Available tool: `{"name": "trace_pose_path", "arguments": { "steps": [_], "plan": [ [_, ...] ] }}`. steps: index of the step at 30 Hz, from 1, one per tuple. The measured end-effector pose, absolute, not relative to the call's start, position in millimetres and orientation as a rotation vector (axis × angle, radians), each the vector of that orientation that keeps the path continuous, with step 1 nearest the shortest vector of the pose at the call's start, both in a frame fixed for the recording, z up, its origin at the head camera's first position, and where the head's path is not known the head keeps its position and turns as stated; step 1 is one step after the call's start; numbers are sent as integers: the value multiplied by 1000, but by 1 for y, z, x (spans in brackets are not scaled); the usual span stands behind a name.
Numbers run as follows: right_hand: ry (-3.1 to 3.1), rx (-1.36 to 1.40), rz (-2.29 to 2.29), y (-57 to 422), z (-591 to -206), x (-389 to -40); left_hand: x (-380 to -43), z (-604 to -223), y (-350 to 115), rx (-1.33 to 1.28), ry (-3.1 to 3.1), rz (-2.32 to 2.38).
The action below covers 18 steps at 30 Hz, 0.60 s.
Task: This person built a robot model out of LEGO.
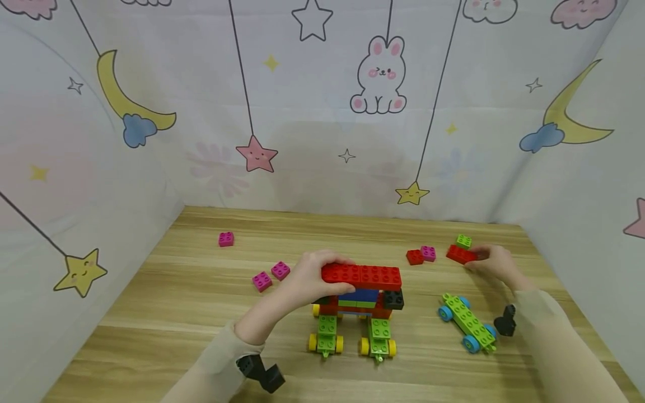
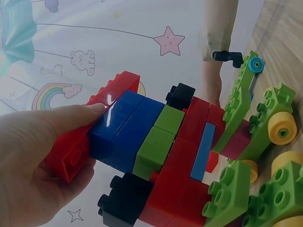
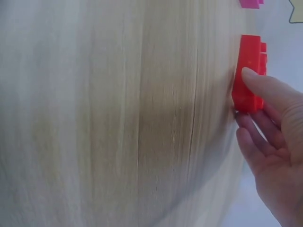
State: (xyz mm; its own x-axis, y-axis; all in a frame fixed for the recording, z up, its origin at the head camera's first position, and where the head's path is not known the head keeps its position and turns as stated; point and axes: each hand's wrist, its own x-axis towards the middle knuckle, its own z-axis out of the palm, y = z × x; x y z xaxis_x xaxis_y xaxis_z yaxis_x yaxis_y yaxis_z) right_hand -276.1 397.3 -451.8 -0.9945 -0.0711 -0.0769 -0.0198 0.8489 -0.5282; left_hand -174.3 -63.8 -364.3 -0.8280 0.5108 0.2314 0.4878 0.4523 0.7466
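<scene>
The right hand pinches the right end of a red toy brick, studs up. Just beyond this grip sits a lime-green brick, then the wooden tabletop's back edge; a stretch of wood separates grip from blue-wheeled base. The red brick's long axis slants left and slightly away. The left hand grips a red beam's left end, crosswise atop a yellow-wheeled structure.

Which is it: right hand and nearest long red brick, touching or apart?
Touching; the right wrist view shows the right hand laying its thumb on the long red brick.
</scene>
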Motion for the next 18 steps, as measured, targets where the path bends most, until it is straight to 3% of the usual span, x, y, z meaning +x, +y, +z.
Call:
{"name": "trace_pose_path", "arguments": {
  "steps": [18],
  "plan": [
    [2948,-90,-800,391,-450,-276,-175,-366,-64,877,2644,1352]
  ]
}}
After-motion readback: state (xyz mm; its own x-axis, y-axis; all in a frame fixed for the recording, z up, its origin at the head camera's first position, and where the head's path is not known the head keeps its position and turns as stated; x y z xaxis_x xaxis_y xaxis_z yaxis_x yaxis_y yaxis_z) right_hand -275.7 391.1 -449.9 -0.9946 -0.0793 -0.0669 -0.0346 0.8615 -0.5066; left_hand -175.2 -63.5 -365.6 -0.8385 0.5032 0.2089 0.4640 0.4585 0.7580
